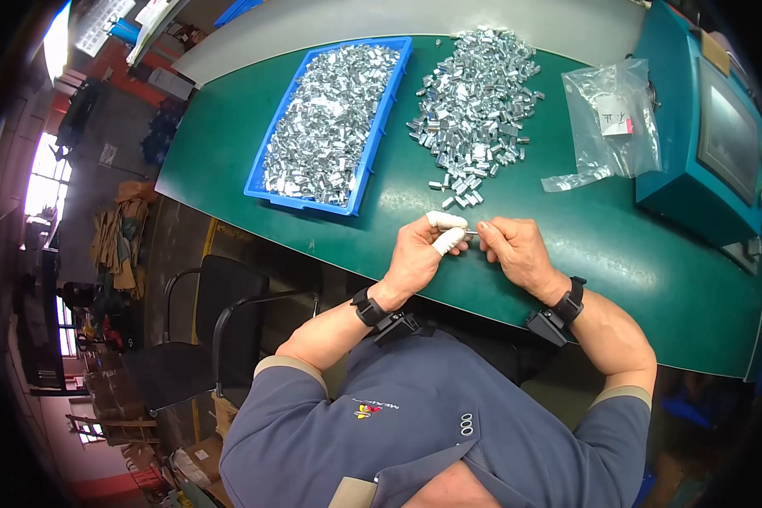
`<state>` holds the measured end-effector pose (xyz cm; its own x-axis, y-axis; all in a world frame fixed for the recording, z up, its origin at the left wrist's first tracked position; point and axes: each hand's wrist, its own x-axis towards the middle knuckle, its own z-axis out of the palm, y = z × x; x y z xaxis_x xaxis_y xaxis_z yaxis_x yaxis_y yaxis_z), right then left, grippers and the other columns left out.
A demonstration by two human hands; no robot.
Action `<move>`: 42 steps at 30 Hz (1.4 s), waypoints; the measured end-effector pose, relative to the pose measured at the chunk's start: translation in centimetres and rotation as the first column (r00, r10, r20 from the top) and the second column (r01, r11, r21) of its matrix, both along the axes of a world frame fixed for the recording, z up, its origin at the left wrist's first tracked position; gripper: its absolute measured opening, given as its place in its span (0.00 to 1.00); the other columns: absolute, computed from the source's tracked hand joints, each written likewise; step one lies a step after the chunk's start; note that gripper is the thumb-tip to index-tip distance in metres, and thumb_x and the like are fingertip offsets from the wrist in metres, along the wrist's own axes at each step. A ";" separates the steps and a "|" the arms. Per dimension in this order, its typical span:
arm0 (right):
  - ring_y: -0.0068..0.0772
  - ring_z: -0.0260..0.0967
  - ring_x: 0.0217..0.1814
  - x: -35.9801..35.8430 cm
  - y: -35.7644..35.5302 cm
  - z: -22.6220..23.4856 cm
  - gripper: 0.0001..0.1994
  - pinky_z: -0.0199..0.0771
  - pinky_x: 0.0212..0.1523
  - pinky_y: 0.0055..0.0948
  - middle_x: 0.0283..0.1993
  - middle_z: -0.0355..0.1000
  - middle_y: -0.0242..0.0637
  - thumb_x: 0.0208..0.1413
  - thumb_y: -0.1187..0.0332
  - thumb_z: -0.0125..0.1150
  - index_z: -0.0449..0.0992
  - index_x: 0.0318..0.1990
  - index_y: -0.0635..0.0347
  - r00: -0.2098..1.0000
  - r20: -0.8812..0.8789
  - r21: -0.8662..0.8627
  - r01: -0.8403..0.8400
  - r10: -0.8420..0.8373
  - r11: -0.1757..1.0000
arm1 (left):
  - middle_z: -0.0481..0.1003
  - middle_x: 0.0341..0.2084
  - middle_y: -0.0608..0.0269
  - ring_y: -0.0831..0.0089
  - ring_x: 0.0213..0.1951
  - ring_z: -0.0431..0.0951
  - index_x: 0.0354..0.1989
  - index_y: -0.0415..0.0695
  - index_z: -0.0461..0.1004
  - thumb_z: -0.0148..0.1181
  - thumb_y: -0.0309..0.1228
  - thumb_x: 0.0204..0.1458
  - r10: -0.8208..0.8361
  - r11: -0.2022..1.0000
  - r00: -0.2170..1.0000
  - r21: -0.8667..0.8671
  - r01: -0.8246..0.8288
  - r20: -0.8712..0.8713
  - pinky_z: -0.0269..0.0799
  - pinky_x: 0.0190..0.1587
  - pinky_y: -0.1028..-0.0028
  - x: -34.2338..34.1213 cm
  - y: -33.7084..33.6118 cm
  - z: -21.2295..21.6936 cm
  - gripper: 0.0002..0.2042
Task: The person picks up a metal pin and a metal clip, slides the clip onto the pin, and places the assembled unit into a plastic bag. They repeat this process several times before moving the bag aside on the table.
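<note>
My left hand (419, 252), with white finger covers on the thumb and forefinger, is closed in a pinch near the table's front edge. Close against it on the right, my right hand (523, 252) is closed too, thumb pressed to its curled forefinger. Between the fingertips of both hands shows a small, thin, silvery metal piece (472, 232); the fingers hide most of it. Just beyond the hands spreads a loose pile of small shiny metal parts (478, 106), block-like in shape. A blue tray (366, 173) filled with similar parts lies farther left.
A clear plastic bag (597, 157) with a white label lies right of the pile. Beyond it stands a teal machine (677, 161) with a screen. The green tabletop (313, 237) has a curved-looking front edge. A black chair (237, 296) is at the left.
</note>
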<state>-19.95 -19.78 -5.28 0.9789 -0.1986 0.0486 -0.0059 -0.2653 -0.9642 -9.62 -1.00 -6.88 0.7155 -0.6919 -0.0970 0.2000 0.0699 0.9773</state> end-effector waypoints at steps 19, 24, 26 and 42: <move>0.15 0.68 0.22 0.5 -0.1 -0.8 0.21 0.65 0.23 0.21 0.21 0.72 0.27 0.72 0.57 0.59 0.77 0.27 0.63 0.986 0.017 0.240 0.156 -0.165 0.958 | 0.81 0.44 0.54 0.55 0.50 0.80 0.50 0.49 0.82 0.71 0.28 0.54 -0.250 0.872 0.224 0.320 -0.371 0.942 0.75 0.55 0.60 16.7 1.6 7.7 0.15; 0.15 0.68 0.22 0.7 0.0 -1.1 0.21 0.65 0.23 0.22 0.21 0.73 0.28 0.72 0.57 0.59 0.78 0.28 0.63 0.986 0.032 0.248 0.153 -0.166 0.957 | 0.76 0.55 0.52 0.51 0.56 0.76 0.60 0.44 0.75 0.69 0.28 0.54 -0.463 0.801 0.162 0.490 -0.345 0.871 0.72 0.60 0.58 16.7 -2.7 4.2 0.23; 0.16 0.68 0.22 0.7 0.1 -1.2 0.22 0.65 0.24 0.23 0.20 0.73 0.29 0.71 0.56 0.59 0.78 0.28 0.63 0.991 0.029 0.216 0.123 -0.132 0.969 | 0.75 0.53 0.49 0.49 0.55 0.76 0.63 0.43 0.73 0.68 0.26 0.53 -0.464 0.808 0.076 0.457 -0.372 0.882 0.73 0.59 0.56 17.2 -3.4 3.6 0.26; 0.14 0.67 0.24 0.6 -0.2 -1.0 0.19 0.64 0.24 0.20 0.22 0.72 0.26 0.72 0.58 0.59 0.78 0.29 0.62 0.991 0.013 0.227 0.124 -0.130 0.966 | 0.73 0.36 0.54 0.56 0.39 0.77 0.57 0.41 0.77 0.67 0.19 0.52 -0.207 0.931 0.652 0.352 -0.098 0.730 0.74 0.43 0.62 6.1 -1.1 2.8 0.21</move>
